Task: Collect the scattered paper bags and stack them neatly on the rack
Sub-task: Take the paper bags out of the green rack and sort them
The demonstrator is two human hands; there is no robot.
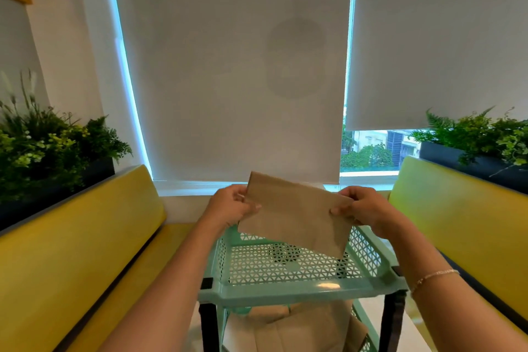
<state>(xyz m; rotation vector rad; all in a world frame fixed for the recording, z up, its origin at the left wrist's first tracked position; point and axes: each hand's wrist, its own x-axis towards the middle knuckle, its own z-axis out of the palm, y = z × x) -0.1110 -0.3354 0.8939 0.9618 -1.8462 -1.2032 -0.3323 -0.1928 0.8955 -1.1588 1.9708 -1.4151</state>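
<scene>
Yellow benches (85,237) flanking both arms, mint rack (297,291) directly beneath the hands, top tray bare, more bags (297,326) on the shelf below, flat paper bag (297,213) tilted above the tray, left hand (231,206) and right hand (363,207) pinching its short ends

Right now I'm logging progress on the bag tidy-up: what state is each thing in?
paper bag: flat, held in the air above the rack's top shelf
left hand: pinching the bag's left edge
right hand: pinching the bag's right edge
top shelf: nothing on it
lower shelf bags: piled loosely
left blind: fully down
right blind: partly raised
</scene>
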